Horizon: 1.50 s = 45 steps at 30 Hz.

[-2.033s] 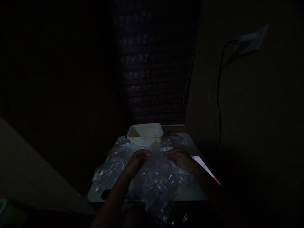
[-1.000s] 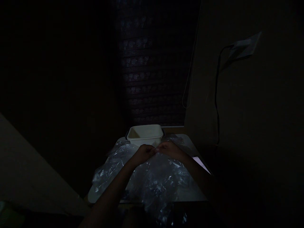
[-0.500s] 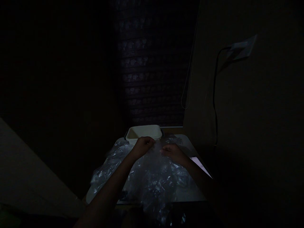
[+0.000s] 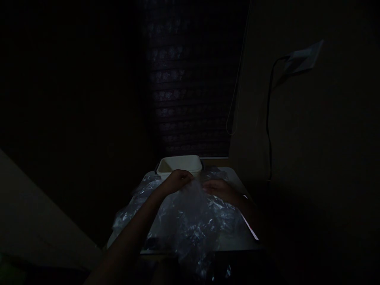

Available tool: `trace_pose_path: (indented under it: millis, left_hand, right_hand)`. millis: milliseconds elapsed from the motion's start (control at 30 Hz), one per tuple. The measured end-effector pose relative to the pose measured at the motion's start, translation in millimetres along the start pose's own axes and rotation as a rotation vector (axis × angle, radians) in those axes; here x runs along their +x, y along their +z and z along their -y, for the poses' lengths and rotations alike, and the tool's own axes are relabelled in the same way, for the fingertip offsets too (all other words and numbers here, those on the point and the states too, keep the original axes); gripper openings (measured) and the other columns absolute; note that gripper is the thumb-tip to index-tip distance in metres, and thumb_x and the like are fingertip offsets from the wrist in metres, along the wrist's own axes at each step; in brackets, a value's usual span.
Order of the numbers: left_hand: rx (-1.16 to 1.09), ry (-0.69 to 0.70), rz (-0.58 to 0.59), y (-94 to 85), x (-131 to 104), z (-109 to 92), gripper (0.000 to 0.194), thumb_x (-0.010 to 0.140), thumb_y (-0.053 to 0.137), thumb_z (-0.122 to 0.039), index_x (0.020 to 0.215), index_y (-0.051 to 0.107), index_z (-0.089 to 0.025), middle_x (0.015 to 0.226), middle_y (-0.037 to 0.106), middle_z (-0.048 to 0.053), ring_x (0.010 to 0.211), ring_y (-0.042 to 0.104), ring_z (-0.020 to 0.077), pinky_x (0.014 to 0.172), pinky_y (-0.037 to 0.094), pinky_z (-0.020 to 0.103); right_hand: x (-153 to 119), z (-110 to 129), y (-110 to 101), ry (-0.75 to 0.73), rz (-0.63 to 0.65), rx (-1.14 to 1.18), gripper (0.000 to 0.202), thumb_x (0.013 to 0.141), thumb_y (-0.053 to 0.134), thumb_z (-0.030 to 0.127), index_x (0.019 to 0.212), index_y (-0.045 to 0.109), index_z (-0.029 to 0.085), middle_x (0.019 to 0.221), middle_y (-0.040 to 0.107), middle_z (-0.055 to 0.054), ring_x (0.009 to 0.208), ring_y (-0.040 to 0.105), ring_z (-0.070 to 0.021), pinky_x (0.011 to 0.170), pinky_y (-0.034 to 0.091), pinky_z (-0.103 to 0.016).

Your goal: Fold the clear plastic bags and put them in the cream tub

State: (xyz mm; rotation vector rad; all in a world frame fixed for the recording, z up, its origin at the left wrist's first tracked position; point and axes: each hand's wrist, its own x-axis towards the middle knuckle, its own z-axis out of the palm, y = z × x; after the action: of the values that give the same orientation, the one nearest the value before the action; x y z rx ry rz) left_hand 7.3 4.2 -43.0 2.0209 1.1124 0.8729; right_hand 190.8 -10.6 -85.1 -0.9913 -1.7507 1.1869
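Observation:
In the dim light my left hand (image 4: 178, 180) pinches the upper edge of a clear plastic bag (image 4: 194, 215), which hangs down over the front of the small white table (image 4: 230, 243). My right hand (image 4: 218, 187) is just to the right of that edge, its fingers extended side by side; whether they touch the plastic is too dark to tell. More crumpled clear plastic (image 4: 127, 215) is spread over the table on both sides. Beyond my left hand stands a white rectangular tub (image 4: 181, 160), partly covered by that hand.
A lit phone screen (image 4: 251, 225) shows at the table's right edge, partly behind my right forearm. A black cord (image 4: 268, 118) hangs from an outlet (image 4: 305, 57) on the right wall. A dark patterned blind (image 4: 190, 91) with a thin pull cord is behind the table.
My right hand has straightened its fingers and moved slightly right and down. My right forearm now covers more of the phone. My left hand stays nearly in place on the plastic.

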Motion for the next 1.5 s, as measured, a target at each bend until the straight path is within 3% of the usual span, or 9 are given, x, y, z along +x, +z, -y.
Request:
trace_pose_path:
  millis: [167, 500, 767, 900, 1000, 1100, 1200, 1367, 1500]
  left_hand:
    - [0.058, 0.031, 0.06, 10.8, 2.0, -5.4, 0.017, 0.063, 0.047, -0.024, 0.058, 0.059, -0.013, 0.054, 0.054, -0.001, 0.052, 0.047, 0.0096, 0.048, 0.035, 0.017]
    - [-0.144, -0.162, 0.065, 7.3, -8.6, 5.0, 0.012, 0.057, 0.053, -0.024, 0.058, 0.056, -0.012, 0.05, 0.05, -0.002, 0.043, 0.045, 0.0069, 0.04, 0.037, 0.017]
    - [-0.184, -0.157, 0.013, 6.6, -7.9, 5.3, 0.014, 0.056, 0.057, -0.025, 0.05, 0.055, -0.012, 0.043, 0.049, -0.003, 0.039, 0.044, 0.0061, 0.04, 0.036, 0.017]
    - [-0.243, -0.19, -0.017, 3.0, -8.9, 3.8, 0.011, 0.055, 0.057, -0.022, 0.055, 0.056, -0.011, 0.047, 0.052, -0.002, 0.042, 0.046, 0.0066, 0.043, 0.038, 0.019]
    - [-0.275, -0.192, -0.01, 1.5, -9.1, 1.6, 0.009, 0.055, 0.056, -0.02, 0.055, 0.056, -0.011, 0.046, 0.051, -0.002, 0.042, 0.046, 0.0066, 0.045, 0.038, 0.019]
    - [-0.304, -0.204, -0.002, -0.8, -8.2, -0.9, 0.008, 0.053, 0.056, -0.018, 0.057, 0.056, -0.011, 0.046, 0.051, -0.003, 0.042, 0.046, 0.0066, 0.045, 0.037, 0.02]
    - [-0.382, -0.22, -0.043, -0.9, -8.9, -1.9, 0.014, 0.054, 0.058, -0.024, 0.059, 0.056, -0.011, 0.046, 0.05, -0.003, 0.042, 0.045, 0.0066, 0.045, 0.036, 0.02]
    - [-0.725, -0.296, -0.083, 15.6, -22.0, 2.3, 0.034, 0.061, 0.049, -0.046, 0.068, 0.055, -0.013, 0.058, 0.053, 0.0, 0.053, 0.049, 0.0088, 0.05, 0.037, 0.02]
    - [-0.69, -0.366, -0.052, 35.6, -33.3, 6.7, 0.03, 0.054, 0.059, -0.041, 0.059, 0.053, -0.012, 0.053, 0.051, -0.002, 0.048, 0.046, 0.0073, 0.046, 0.033, 0.018]
  right_hand:
    - [14.1, 19.3, 14.9, -0.117, -0.182, -0.033, 0.016, 0.061, 0.051, 0.03, 0.059, 0.056, 0.015, 0.058, 0.055, 0.0, 0.058, 0.049, -0.0119, 0.054, 0.037, -0.024]
    - [9.5, 8.0, 5.7, -0.06, -0.333, 0.023, 0.016, 0.058, 0.051, 0.031, 0.053, 0.053, 0.015, 0.052, 0.051, 0.001, 0.051, 0.045, -0.0109, 0.05, 0.034, -0.023]
    - [5.5, 12.1, 2.7, -0.068, -0.296, -0.019, 0.019, 0.059, 0.05, 0.033, 0.052, 0.054, 0.016, 0.047, 0.049, 0.002, 0.048, 0.045, -0.0105, 0.049, 0.034, -0.023]
    - [4.1, 8.3, 2.7, -0.035, -0.287, 0.115, 0.022, 0.058, 0.053, 0.037, 0.061, 0.056, 0.015, 0.051, 0.051, 0.001, 0.048, 0.047, -0.0102, 0.048, 0.036, -0.023]
    - [1.6, 2.0, 6.7, 0.035, -0.176, 0.282, 0.028, 0.059, 0.053, 0.04, 0.071, 0.056, 0.015, 0.059, 0.055, 0.001, 0.051, 0.049, -0.0095, 0.047, 0.037, -0.021]
    - [-2.8, -3.7, 11.6, 0.113, -0.056, 0.272, 0.028, 0.056, 0.056, 0.04, 0.068, 0.056, 0.014, 0.058, 0.056, 0.0, 0.049, 0.049, -0.0085, 0.042, 0.034, -0.018]
    - [-5.7, -7.7, 14.9, 0.159, -0.044, 0.255, 0.028, 0.053, 0.059, 0.038, 0.063, 0.057, 0.012, 0.056, 0.058, -0.001, 0.048, 0.05, -0.0091, 0.041, 0.034, -0.018]
    - [-3.6, -11.2, 16.5, 0.16, -0.102, 0.395, 0.028, 0.053, 0.06, 0.039, 0.064, 0.058, 0.013, 0.058, 0.058, -0.001, 0.05, 0.052, -0.0104, 0.046, 0.039, -0.022]
    - [-2.5, -11.5, 15.5, 0.146, -0.114, 0.406, 0.027, 0.052, 0.06, 0.038, 0.061, 0.057, 0.013, 0.053, 0.056, 0.001, 0.048, 0.051, -0.0101, 0.045, 0.038, -0.022]
